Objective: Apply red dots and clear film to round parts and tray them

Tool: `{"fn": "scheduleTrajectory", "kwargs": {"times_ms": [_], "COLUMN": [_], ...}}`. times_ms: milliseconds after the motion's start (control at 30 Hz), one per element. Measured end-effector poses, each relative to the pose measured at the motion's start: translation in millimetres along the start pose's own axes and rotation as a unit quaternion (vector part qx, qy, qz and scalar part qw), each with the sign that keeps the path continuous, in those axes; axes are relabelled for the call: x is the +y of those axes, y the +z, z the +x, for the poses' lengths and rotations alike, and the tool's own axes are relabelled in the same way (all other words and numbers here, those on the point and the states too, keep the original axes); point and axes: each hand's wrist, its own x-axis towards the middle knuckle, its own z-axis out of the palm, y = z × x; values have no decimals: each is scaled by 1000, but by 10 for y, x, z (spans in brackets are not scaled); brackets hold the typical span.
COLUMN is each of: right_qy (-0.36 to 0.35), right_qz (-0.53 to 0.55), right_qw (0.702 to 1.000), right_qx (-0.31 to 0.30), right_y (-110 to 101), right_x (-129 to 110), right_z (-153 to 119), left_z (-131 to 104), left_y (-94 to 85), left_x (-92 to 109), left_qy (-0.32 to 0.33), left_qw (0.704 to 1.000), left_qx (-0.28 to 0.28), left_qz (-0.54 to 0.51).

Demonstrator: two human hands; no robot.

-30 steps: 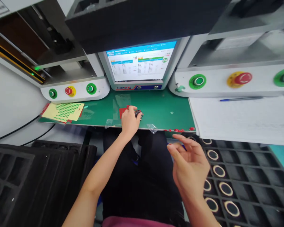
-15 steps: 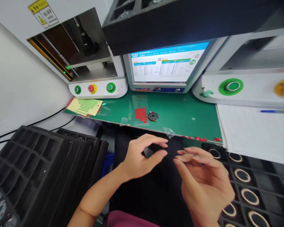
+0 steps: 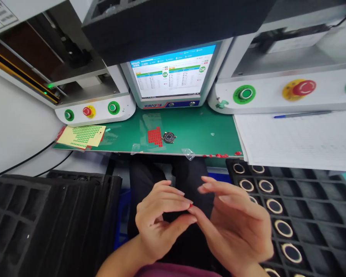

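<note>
Over my lap, my left hand [image 3: 164,217] is curled, its fingertips and thumb closing in around the tip of my right thumb. A tiny red piece [image 3: 191,206], perhaps a sticker, shows between the left fingertips and that right thumb. My right hand [image 3: 236,219] has its palm turned inward and its other fingers spread, clear of the left hand. On the green mat [image 3: 127,134], a round black watch body [image 3: 169,137] with metal lugs lies beside a sheet of small red stickers [image 3: 155,136]. Neither hand touches them.
Black foam trays with ringed round parts [image 3: 284,228] stand at right; more foam trays [image 3: 14,207] are stacked at left. A monitor [image 3: 173,77] sits between two machines with buttons. Papers [image 3: 294,134] and a blue pen [image 3: 302,114] lie right; yellow sticker sheet [image 3: 80,135] left.
My hands, apart before, have come together at the fingertips, and the red piece now shows there. The view has swung right. The screen now shows two green OK marks instead of one.
</note>
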Motion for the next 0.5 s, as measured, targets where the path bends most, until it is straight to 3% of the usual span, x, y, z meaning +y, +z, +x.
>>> {"fn": "scheduleTrajectory", "kwargs": {"times_ms": [67, 233, 500], "right_qy": [3, -17, -53], "right_qz": [-50, -100, -114], "right_qw": [999, 989, 987], "right_qx": [-11, -106, -98], "right_y": [-34, -125, -126], "right_x": [7, -1, 7], "right_z": [10, 57, 80], "left_z": [-1, -13, 4], "left_y": [-1, 14, 55], "left_x": [3, 27, 22], "left_qy": [-1, -1, -16], "left_qw": [1000, 1000, 999], "left_qx": [2, 5, 0], "left_qz": [0, -15, -50]}}
